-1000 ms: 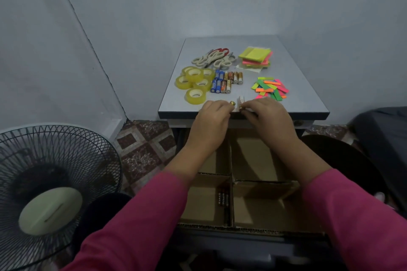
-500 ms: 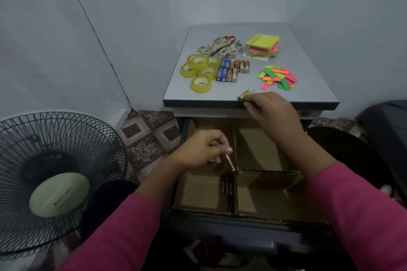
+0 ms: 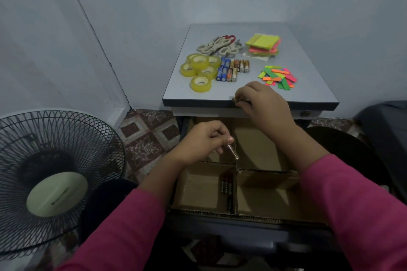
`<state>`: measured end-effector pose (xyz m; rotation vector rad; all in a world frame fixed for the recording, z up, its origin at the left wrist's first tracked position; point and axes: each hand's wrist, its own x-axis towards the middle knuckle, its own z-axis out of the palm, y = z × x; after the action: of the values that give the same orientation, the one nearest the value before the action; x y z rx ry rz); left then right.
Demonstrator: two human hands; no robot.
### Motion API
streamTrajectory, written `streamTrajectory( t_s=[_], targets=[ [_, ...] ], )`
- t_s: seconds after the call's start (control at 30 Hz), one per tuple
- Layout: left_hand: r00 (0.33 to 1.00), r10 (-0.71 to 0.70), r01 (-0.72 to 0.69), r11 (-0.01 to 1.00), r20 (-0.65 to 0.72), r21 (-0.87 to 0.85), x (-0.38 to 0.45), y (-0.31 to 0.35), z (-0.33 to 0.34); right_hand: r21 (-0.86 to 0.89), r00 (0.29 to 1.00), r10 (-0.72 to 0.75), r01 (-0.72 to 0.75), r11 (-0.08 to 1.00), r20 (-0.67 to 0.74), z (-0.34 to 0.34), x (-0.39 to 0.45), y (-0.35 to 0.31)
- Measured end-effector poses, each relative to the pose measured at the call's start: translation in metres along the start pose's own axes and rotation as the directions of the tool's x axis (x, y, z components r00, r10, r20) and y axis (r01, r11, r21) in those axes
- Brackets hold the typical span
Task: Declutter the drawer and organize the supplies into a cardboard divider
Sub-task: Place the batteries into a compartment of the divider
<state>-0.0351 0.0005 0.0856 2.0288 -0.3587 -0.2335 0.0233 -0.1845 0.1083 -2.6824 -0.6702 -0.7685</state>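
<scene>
Step in hand, by judgement: dropping one more battery into the brown cardboard divider (image 3: pixel 204 187) inside the open drawer.

Left hand (image 3: pixel 203 141), at about 6 o'clock from the table's front edge, over the divider: fingers curled, pinching a small dark cylindrical battery (image 3: pixel 233 152), tip tilted down toward the centre wall. Below, at 6 o'clock from that tip, a few dark batteries (image 3: pixel 225 185) already lying along the right wall of the near-left compartment.

Best done so: lowering close above that compartment, turning the battery parallel to those already lying there, releasing low against a bounce. Risk, likely: catching the divider's cross wall and slipping into the neighbouring cell.

Right hand (image 3: pixel 263 103) at the front edge of the grey-blue table (image 3: pixel 176 92), fingers closed around a small gold-ended battery (image 3: pixel 237 99). Further batteries (image 3: pixel 233 69) waiting at 11 o'clock from that hand.
</scene>
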Motion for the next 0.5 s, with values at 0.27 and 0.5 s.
streamTrajectory(
  t_s=[0.27, 0.5],
  targets=[
    [0.976, -0.107, 0.106, 0.994, 0.192, 0.016, -0.003, -0.010, -0.003, 0.528, 0.947, 0.292, -0.317, 0.788, 0.133, 0.001, -0.050, -0.023],
    [0.822, -0.383, 0.273, 0.914, 0.421, 0.299, -0.013, -0.033, 0.034, 0.594, 0.760, 0.527, -0.637, 0.491, 0.380, 0.033, -0.095, -0.020]
  ],
)
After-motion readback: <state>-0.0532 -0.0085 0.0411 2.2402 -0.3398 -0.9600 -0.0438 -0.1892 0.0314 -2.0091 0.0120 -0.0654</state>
